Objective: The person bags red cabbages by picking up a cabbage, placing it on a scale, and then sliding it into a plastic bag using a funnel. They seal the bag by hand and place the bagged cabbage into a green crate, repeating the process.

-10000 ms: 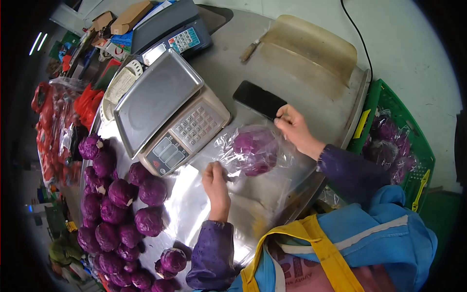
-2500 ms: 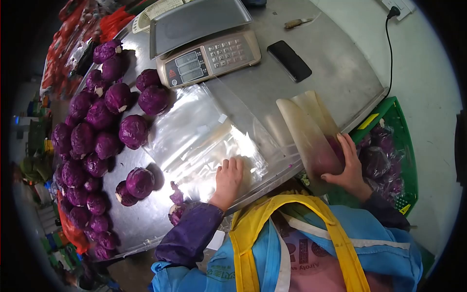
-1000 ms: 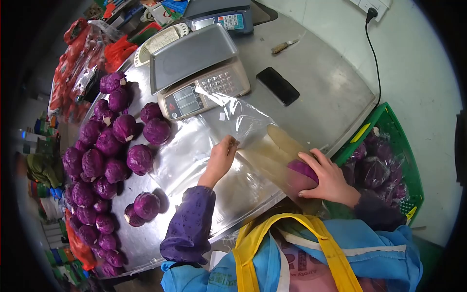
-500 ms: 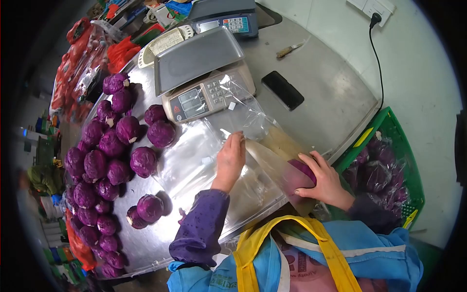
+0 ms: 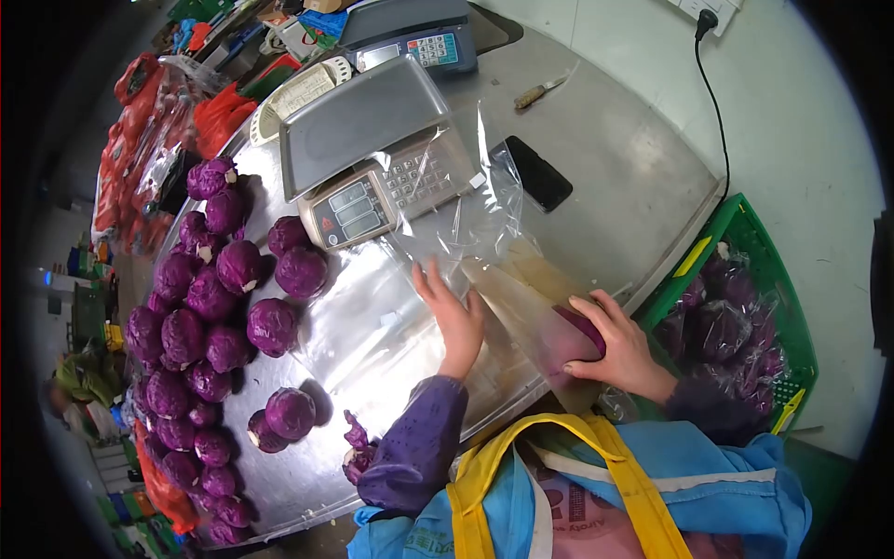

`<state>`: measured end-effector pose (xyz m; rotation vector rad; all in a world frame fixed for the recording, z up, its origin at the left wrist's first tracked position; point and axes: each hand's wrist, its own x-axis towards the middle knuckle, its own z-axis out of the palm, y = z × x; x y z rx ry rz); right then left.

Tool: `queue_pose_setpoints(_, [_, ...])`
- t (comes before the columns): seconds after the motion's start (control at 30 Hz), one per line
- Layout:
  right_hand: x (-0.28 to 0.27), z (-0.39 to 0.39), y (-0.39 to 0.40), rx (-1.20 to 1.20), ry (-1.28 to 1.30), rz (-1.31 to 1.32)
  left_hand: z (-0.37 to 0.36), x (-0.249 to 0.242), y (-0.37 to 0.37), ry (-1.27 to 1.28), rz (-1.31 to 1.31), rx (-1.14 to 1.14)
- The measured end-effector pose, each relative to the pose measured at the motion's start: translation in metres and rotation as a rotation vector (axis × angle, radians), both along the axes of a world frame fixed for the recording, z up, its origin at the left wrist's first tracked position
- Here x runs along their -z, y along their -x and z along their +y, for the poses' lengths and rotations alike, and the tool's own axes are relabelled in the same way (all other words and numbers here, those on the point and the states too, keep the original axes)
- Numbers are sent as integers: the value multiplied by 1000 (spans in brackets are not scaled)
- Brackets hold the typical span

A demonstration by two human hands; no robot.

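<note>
Head view: loose cabbages could roll if bumped. Left hand spread wide by clear bag, I can't tell contact; bag may slip. Cabbage in tan sheet, near counter edge, might drop if right hand gripping it loosens.

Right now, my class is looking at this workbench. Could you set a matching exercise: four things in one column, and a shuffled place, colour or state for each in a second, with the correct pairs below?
Column 1
1. right hand
2. phone
3. knife
4. green crate

Column 2
A. black, lying on the metal table
B. beside the table, containing bagged cabbages
C. curled against a purple cabbage
D. brown-handled, lying near the second scale

Correct pairs: 1-C, 2-A, 3-D, 4-B
</note>
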<state>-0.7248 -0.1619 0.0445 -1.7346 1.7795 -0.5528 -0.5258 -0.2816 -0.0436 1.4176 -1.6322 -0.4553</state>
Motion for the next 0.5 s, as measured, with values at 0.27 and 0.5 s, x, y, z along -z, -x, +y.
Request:
queue_pose_setpoints(0.27, [5,-15,-9,25,6,-25,14,46,1,-776,311,204])
queue_pose_setpoints(0.5, [-9,-56,19,-315,-315,-537,34,50,-23,-536,200,377])
